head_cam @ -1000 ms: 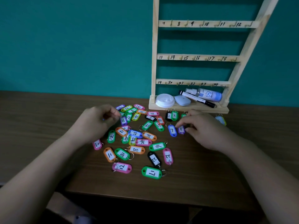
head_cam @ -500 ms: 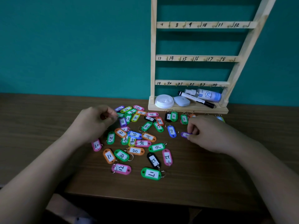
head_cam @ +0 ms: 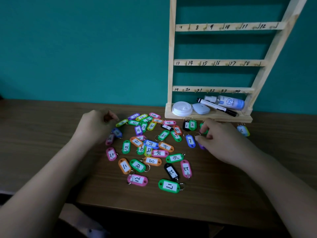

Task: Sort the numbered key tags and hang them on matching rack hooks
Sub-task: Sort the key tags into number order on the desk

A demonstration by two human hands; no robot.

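In the tray (head_cam: 211, 118) of the rack (head_cam: 171, 66), lid (head_cam: 181, 108), marker (head_cam: 217, 107), spray bottle (head_cam: 229, 102), before the rack your right hand (head_cam: 223, 140) pinching a half-hidden purple tag (head_cam: 202, 146), left hand (head_cam: 93, 126) curled, grasp unclear.

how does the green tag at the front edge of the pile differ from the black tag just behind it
The green tag lies crosswise; the black tag lies nearly lengthwise, pointing away. The green tag's ring is at its right end, the black tag's at its near end. Both lie flat with white handwritten labels.
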